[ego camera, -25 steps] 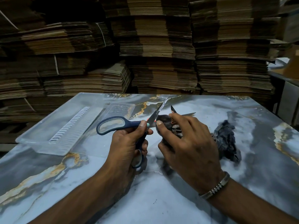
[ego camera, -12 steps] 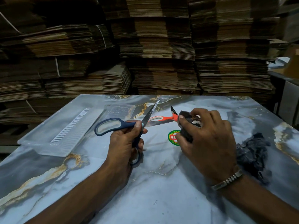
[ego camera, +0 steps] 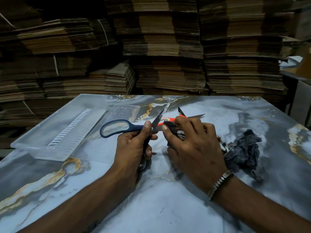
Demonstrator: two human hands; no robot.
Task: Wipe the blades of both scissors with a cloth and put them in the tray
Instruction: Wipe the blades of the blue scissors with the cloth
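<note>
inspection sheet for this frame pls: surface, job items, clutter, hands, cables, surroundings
Surface: marbled grey and gold tabletop, in use.
Job's things: blue-handled scissors held open above the table; orange-handled scissors lying behind the hands, partly hidden; dark cloth at the blue pair's blade; clear plastic tray at left, no scissors in it.
Clutter: crumpled dark rag on the table at right; a small clear piece beyond the tray, too faint to identify.
Hands: left hand grips the blue scissors' handle; right hand pinches the cloth, metal bracelet on the wrist.
Cables: nothing seen.
Surroundings: stacks of flattened cardboard behind the table.
</note>
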